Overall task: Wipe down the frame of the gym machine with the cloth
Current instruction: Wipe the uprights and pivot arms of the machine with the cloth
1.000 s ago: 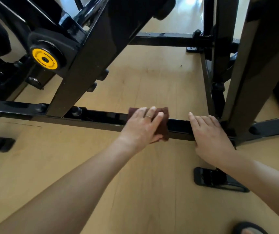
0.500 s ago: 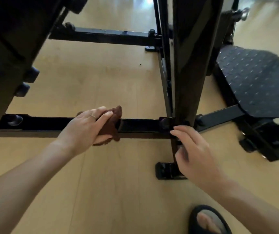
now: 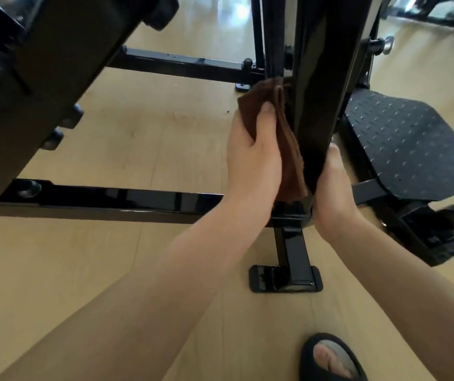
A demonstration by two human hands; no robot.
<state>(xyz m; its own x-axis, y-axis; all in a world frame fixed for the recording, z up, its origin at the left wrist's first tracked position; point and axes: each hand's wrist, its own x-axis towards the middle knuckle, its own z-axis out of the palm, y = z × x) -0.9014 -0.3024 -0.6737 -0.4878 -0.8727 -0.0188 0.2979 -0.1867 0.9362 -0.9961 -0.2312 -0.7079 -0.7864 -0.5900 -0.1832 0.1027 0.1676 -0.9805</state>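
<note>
**Brown cloth pressed to the black upright post**

Black steel runs across the wooden floor (image 3: pixel 116 149) left of the upright post (image 3: pixel 319 105) — a glossy horizontal bar (image 3: pixel 127 198) of the gym machine frame that meets the post at its base. Just left of the post, the left hand (image 3: pixel 253 160) grips the folded brown cloth (image 3: pixel 283 138), thumb curled over its front, and holds it flat against the post's left face. Right of the post, the right hand (image 3: pixel 333 185) touches its lower edge; its fingers lie behind the steel, so whether they curl round it cannot be told. Below the post, a short foot plate (image 3: pixel 285 279) sits on the floor. Further right of the post lies a studded black platform (image 3: pixel 418 144) — part of the same machine. Near the bottom edge, below the post, a foot in a dark slipper (image 3: pixel 330 358) shows.
</note>
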